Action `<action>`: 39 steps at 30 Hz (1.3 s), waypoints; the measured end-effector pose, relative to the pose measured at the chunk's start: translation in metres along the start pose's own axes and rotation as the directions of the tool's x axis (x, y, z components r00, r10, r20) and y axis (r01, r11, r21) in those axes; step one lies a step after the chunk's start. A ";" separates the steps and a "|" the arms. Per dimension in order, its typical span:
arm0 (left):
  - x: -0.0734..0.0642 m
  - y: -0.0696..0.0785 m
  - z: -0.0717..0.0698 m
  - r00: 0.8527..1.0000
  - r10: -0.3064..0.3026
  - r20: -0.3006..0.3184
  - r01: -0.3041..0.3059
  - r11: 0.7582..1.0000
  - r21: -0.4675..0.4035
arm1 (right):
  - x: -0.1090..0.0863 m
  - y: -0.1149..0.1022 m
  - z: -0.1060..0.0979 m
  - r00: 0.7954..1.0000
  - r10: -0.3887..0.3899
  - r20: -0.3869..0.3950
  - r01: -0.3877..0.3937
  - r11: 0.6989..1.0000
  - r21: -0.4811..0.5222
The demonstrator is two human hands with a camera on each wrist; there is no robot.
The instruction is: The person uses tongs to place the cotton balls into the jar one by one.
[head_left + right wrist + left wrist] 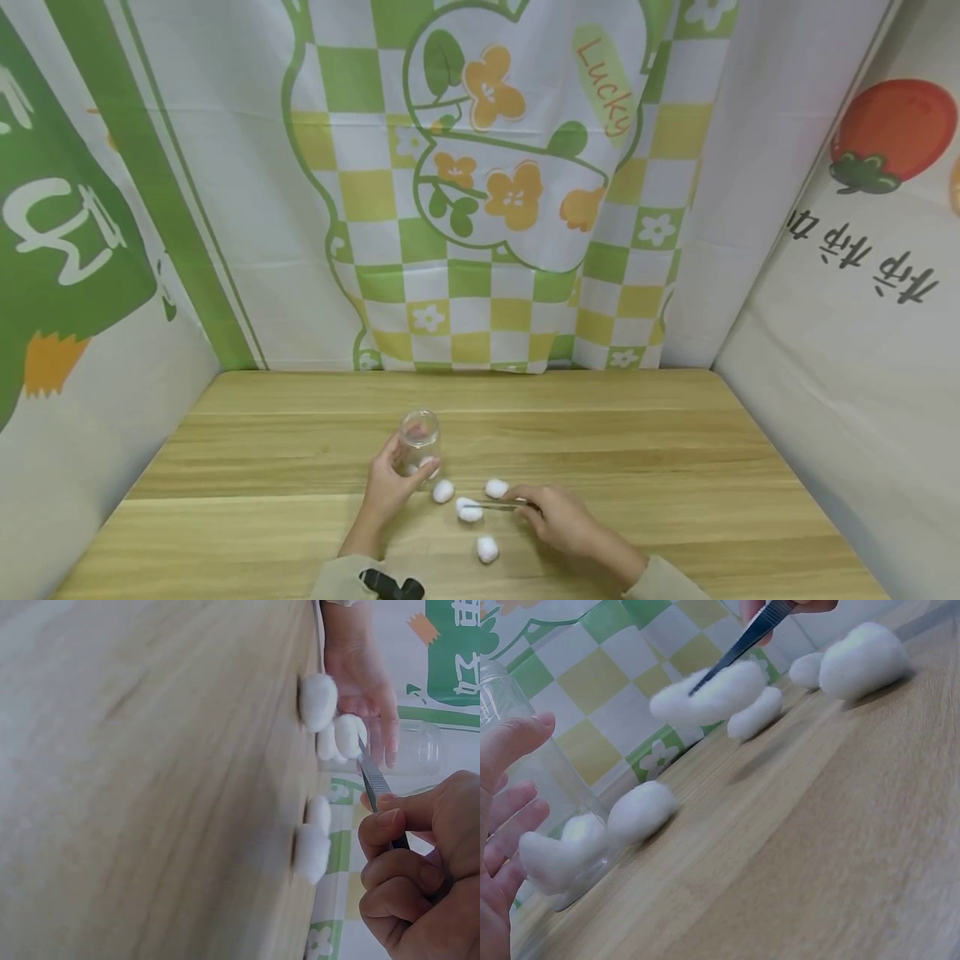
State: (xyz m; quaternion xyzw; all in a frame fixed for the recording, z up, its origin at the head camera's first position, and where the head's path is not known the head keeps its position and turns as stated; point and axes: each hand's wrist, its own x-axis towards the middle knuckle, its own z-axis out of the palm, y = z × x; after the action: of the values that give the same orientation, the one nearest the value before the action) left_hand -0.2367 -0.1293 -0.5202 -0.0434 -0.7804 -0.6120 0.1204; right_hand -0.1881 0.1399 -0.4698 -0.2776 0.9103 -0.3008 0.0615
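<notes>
My left hand (388, 485) grips a clear jar (420, 443) standing upright on the table, thumb on the near side and fingers round the back. White cotton balls (555, 859) lie at the jar's bottom. In my right hand (567, 521), thumb and fingers pinch dark metal tweezers (375, 778). The tweezers' tips hold a cotton ball (709, 694), lifted off the wood with its shadow below, to the right of the jar. Another cotton ball (443, 491) sits close beside the jar's base.
Two more loose cotton balls lie on the wooden table (600, 433): one (496, 488) by the right fingertips, one (487, 548) nearer the front. A patterned curtain (465, 325) hangs behind the table's back edge, with fabric walls at both sides. A black device (393, 585) sits on the left sleeve.
</notes>
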 end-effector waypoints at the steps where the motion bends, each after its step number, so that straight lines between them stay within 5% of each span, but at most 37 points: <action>1: 0.000 0.000 0.000 1.000 0.000 0.000 0.000 1.000 0.001 | 0.000 0.000 -0.001 1.000 0.002 0.001 -0.002 1.000 0.007; 15: 0.000 -0.001 0.000 1.000 -0.002 -0.002 0.002 1.000 -0.009 | -0.001 -0.007 -0.010 0.995 -0.051 -0.090 0.048 0.998 -0.031; 24: 0.001 0.000 0.001 1.000 -0.009 -0.002 0.009 1.000 -0.015 | 0.000 -0.011 -0.020 0.995 -0.058 -0.084 0.064 0.996 0.064; 39: 0.000 -0.001 0.000 1.000 -0.015 0.006 0.015 1.000 -0.018 | 0.005 -0.019 -0.038 0.985 -0.098 -0.143 0.100 0.995 0.009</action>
State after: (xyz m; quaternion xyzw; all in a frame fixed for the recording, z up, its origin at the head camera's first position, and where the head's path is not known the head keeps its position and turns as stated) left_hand -0.2371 -0.1297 -0.5208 -0.0407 -0.7755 -0.6198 0.1133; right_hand -0.1940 0.1439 -0.4280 -0.3000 0.8950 -0.3297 -0.0166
